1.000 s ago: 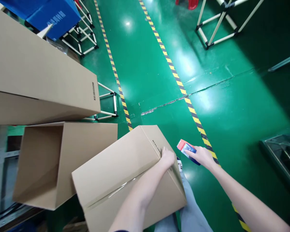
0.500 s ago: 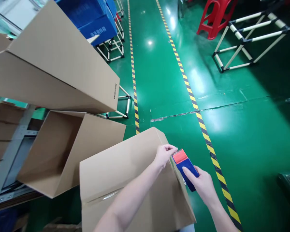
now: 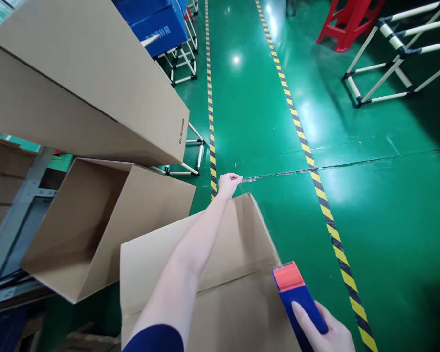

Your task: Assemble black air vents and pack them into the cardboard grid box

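My right hand (image 3: 332,328) grips a blue tape dispenser (image 3: 306,313) with a red front. The dispenser's head is at the right edge of a closed-up cardboard box (image 3: 238,313), near the end of its seam. Clear tape shows along part of that seam. My left arm reaches across the box's top, and my left hand (image 3: 229,185) is above its far edge, apart from the dispenser. Its thumb and fingertips are pinched together; whatever is between them is too small to make out.
An open cardboard box (image 3: 150,205) lies on its side at the left, under a larger carton (image 3: 95,88). Blue bins (image 3: 165,34) stand on white pipe racks beyond. At the right are a red stool (image 3: 346,27) and a pipe frame (image 3: 385,63). Striped tape (image 3: 330,220) marks the green floor.
My left hand has moved from the dispenser's front to beyond the box's far edge. My right hand has drawn the dispenser down toward me along the box's right side. The view has shifted slightly.
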Demonstrator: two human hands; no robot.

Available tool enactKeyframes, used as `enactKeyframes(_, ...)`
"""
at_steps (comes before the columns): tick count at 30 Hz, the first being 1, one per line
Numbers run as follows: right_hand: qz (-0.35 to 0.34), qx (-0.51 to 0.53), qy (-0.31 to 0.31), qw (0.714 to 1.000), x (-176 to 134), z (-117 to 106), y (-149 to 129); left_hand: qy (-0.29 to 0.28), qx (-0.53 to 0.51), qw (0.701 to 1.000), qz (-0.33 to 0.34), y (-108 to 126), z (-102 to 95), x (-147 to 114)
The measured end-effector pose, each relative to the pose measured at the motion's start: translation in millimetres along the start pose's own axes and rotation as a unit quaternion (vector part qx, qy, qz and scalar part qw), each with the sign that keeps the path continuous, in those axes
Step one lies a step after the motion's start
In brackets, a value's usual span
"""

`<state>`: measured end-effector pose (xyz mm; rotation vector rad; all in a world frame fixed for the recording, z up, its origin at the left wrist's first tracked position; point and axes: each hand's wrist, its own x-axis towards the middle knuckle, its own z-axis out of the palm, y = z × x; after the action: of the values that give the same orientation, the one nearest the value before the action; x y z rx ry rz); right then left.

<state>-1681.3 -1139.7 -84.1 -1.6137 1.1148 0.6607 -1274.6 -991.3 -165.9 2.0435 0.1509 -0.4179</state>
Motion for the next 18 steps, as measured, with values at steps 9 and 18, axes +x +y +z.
enactKeyframes(9,-0.03,0.02,0.071,0.997,-9.7,17.1,-14.5,-0.094,0.091,0.987,0.088,22.2,20.7,-0.8)
enactKeyframes(18,-0.019,0.092,0.073,0.993,-35.0,10.6,-28.0,0.045,0.035,0.991,0.117,44.8,9.0,-1.0)
